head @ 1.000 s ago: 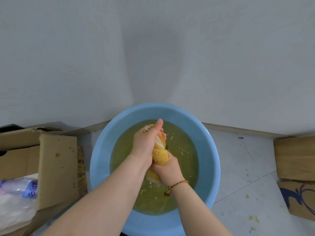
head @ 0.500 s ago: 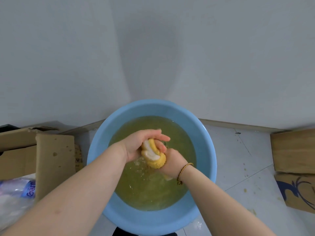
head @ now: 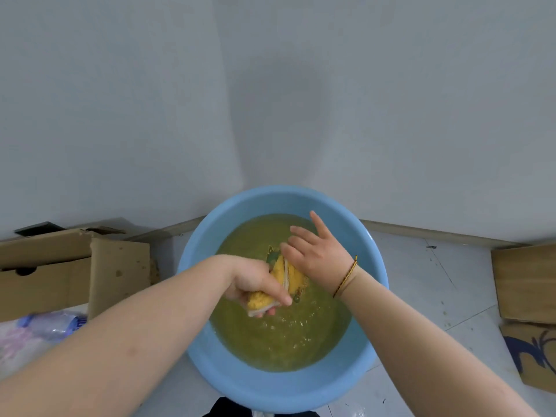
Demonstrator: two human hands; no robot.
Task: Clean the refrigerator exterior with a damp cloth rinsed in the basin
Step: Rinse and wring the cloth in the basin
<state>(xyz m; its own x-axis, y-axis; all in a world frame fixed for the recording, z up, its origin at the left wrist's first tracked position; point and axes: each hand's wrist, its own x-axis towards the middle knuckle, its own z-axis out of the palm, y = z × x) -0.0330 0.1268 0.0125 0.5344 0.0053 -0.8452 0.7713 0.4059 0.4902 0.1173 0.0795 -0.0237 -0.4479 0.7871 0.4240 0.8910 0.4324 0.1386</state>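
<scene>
L hand (head: pixel 255 284): fingers curl tight round lower end of yellow cloth (head: pixel 296 276), just above greenish water (head: pixel 279 341) in blue basin (head: pixel 270 389). R hand (head: pixel 319 260): fingers wide & straight, palm over cloth's upper end, thumb hidden. Cardboard box (head: pixel 45 266) well left of L fingers.

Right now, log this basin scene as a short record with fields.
left hand: grips the cloth's lower end
right hand: fingers straight, laid against the cloth's upper end
cloth: yellow, bunched, held over the water
basin: blue, on the floor
water: yellow-green, rippled with bubbles
cardboard boxes: on both sides of the basin
</scene>
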